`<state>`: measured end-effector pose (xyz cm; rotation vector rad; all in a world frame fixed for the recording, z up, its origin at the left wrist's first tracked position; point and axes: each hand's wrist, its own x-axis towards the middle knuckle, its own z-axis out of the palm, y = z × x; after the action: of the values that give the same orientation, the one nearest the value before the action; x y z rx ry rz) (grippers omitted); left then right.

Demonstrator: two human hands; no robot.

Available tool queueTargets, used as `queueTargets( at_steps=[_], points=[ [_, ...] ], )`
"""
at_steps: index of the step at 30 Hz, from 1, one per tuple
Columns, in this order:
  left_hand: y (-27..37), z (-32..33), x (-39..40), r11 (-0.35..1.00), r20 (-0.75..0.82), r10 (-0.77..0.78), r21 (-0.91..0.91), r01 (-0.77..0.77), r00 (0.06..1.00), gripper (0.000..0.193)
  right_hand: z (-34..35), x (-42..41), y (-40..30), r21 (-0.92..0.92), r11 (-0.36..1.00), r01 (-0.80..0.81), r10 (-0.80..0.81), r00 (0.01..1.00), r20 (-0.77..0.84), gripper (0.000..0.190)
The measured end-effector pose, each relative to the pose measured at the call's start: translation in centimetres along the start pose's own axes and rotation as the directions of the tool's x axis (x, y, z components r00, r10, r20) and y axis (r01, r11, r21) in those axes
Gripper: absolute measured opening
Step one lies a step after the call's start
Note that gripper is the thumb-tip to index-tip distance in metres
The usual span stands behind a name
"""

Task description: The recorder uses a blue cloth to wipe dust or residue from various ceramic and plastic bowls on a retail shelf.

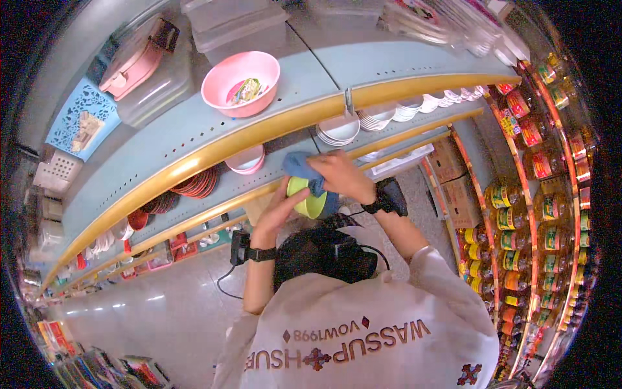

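Observation:
A small lime-green bowl (307,208) is gripped by my left hand (278,210), its thumb on the outer side. My right hand (344,176) holds a blue cloth (300,164), part of which hangs down into the bowl's mouth. Both hands are close together in front of the lower shelf. Beyond them on that shelf stand a pink-rimmed white bowl (246,160) and a stack of white bowls (338,130). The cloth hides part of the bowl's inside.
Above, a pink plastic basin (241,86) sits on the upper shelf (316,73), which has a gold front edge (286,122). Stacked dark red dishes (197,185) lie at left below. Shelves of bottled oil (510,219) rise on the right. Tiled floor (160,311) shows below left.

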<state>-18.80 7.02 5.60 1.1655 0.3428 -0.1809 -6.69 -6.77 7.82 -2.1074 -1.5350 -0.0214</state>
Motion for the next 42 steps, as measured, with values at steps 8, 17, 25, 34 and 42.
queueTargets(
  at_steps=[8,17,25,34,42],
  points=[
    [-0.3,0.9,-0.1,0.994,-0.093,0.088,0.079,-0.081,0.992,0.079,2.2,-0.9,-0.2,-0.077,0.997,-0.030,0.019,0.989,-0.147,0.038],
    [0.3,0.9,0.1,0.800,-0.080,0.581,0.236,-0.551,0.810,0.087,4.7,-0.7,-2.4,0.696,0.674,-0.247,0.506,0.841,-0.192,0.043],
    [1.5,1.6,-0.7,0.769,-0.028,0.639,0.015,-0.639,0.769,0.106,1.4,-2.3,-5.4,0.951,0.123,-0.284,0.428,0.880,0.207,0.063],
    [0.1,0.6,0.6,0.724,0.105,0.650,0.215,-0.655,0.753,0.093,2.3,-0.3,-2.3,0.398,0.862,-0.314,0.457,0.822,-0.341,0.053],
    [-0.5,0.4,0.7,0.807,-0.036,0.587,0.098,-0.582,0.809,0.095,0.6,0.5,-2.9,0.547,0.784,-0.295,0.552,0.735,-0.395,0.039]
  ],
)
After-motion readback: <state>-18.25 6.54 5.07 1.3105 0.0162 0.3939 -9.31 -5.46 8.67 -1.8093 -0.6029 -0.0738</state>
